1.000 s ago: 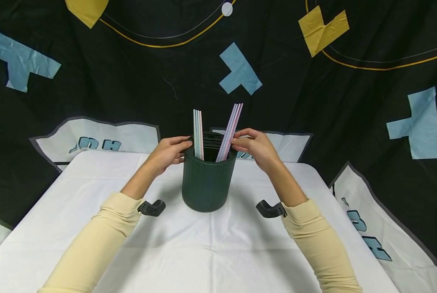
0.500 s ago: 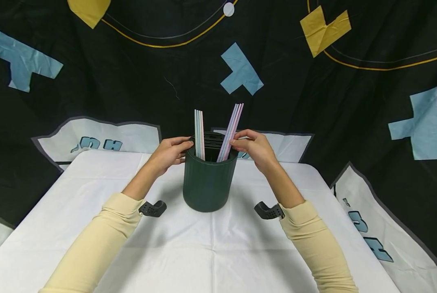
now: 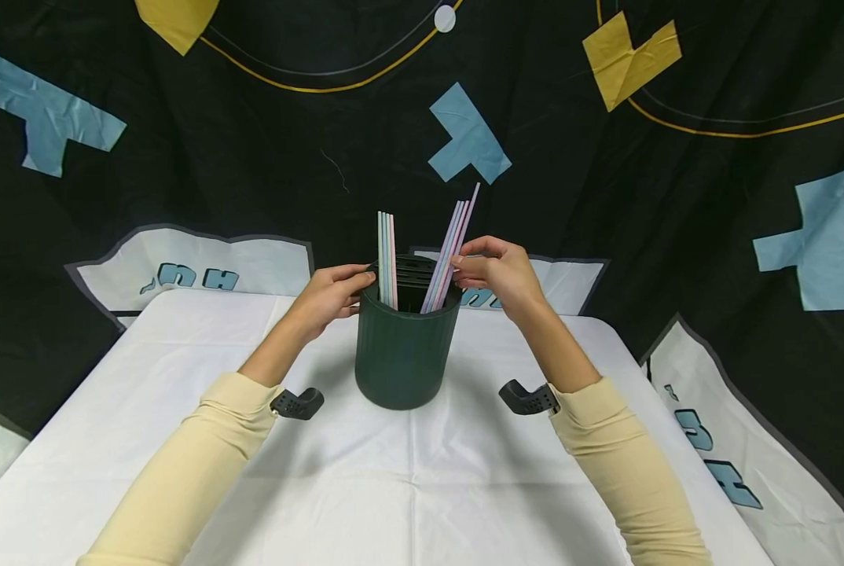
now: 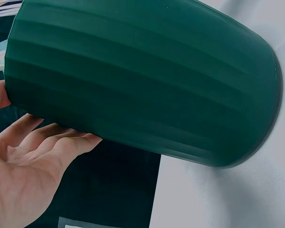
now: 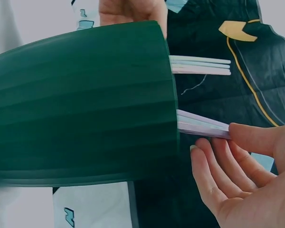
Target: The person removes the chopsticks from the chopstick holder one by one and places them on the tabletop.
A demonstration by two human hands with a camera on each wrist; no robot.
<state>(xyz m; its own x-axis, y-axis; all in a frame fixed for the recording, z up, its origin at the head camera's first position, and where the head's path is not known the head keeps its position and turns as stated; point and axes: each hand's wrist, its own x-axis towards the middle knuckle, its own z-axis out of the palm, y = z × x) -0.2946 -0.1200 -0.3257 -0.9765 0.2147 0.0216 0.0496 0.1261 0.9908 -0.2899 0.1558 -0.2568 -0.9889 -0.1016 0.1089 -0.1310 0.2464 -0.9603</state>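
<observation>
A dark green ribbed utensil holder (image 3: 404,358) with a black slotted insert stands upright on the white-covered table. My left hand (image 3: 326,297) grips its left side, thumb at the rim and fingers against the wall. Several pastel chopsticks (image 3: 387,255) stand at the left of the opening, and another bunch (image 3: 442,263) leans right. With thumb and fingers my right hand (image 3: 503,275) pinches a pinkish chopstick (image 3: 475,203) that sticks up above the others in that bunch. In the right wrist view, the thumb lies over the leaning chopsticks (image 5: 199,124). Their lower ends are hidden inside the holder.
The white tablecloth (image 3: 323,487) spreads out before the holder to the near edge. Behind the table hangs a black cloth (image 3: 280,157) with blue and yellow shapes. A small black device (image 3: 298,403) sits at the left wrist, another (image 3: 526,398) at the right.
My right hand has risen slightly, and one chopstick of the leaning bunch now stands higher than the rest. The left hand keeps its hold on the utensil holder.
</observation>
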